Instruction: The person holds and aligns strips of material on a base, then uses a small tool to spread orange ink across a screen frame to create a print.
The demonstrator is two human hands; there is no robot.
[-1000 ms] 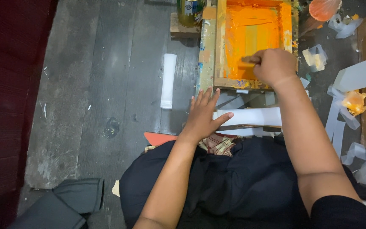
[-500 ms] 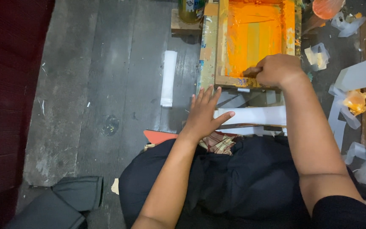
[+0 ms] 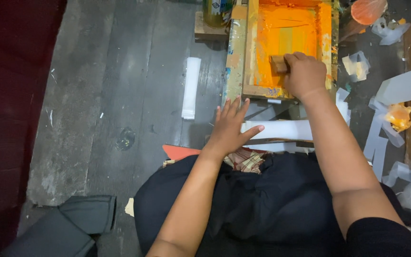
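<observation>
Your right hand (image 3: 304,74) is closing its grip around a wooden squeegee (image 3: 278,63), mostly hidden under your fingers, inside the orange-inked screen frame (image 3: 238,57). Your left hand (image 3: 229,129) is lying flat, fingers spread, holding nothing, partly covering a white strip (image 3: 286,129).

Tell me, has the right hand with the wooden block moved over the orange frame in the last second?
Yes. The right hand first slid toward the orange frame's near edge, then away again, ending about where it began.

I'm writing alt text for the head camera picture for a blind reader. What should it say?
Seen from above, a person's right hand grips a wooden squeegee on an orange-inked printing screen in a wooden frame. The left hand presses flat on a white strip below it, over a dark plank floor.
</observation>
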